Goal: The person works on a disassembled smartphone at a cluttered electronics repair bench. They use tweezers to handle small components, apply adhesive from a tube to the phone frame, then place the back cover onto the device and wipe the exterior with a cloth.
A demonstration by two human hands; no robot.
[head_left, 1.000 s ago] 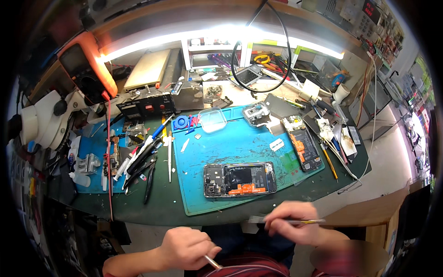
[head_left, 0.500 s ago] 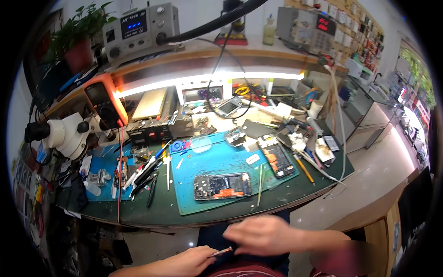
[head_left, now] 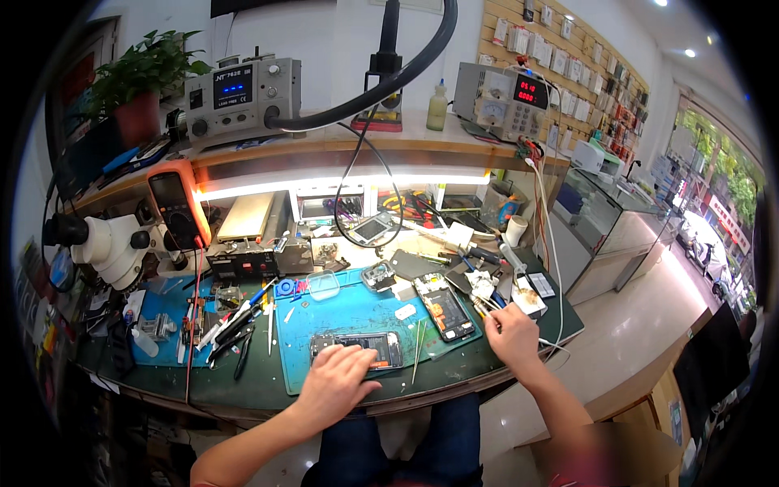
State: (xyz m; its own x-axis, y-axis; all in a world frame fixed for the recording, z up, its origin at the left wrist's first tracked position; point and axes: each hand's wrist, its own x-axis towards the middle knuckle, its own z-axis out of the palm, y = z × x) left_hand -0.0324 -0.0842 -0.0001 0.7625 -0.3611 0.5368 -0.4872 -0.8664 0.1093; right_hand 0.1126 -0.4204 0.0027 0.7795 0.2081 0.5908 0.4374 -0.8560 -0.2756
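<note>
My left hand [head_left: 334,381] lies palm down over the near edge of an opened phone [head_left: 388,347], its fingers stretched out and the thumb apart. Part of the phone and what lies under the palm are hidden. At the right end of the bench, my right hand [head_left: 513,334] has its fingers pinched around a slim yellowish tool, mostly covered by them. Left of that hand lies a second opened phone [head_left: 445,307] with an orange patch. Tweezers [head_left: 419,351] rest between the two phones on the blue mat [head_left: 296,357].
Pens, pliers and other tools [head_left: 235,329] crowd the left of the mat. A clear plastic box [head_left: 323,284] sits at its back edge. Farther left stand a white microscope [head_left: 109,247] and an orange multimeter [head_left: 178,203]. A cable [head_left: 385,146] loops down from the shelf.
Both hands have risen from my lap to the bench: the left over the near phone, the right to the tools at the right. The small stick-like thing in the left hand no longer shows.
</note>
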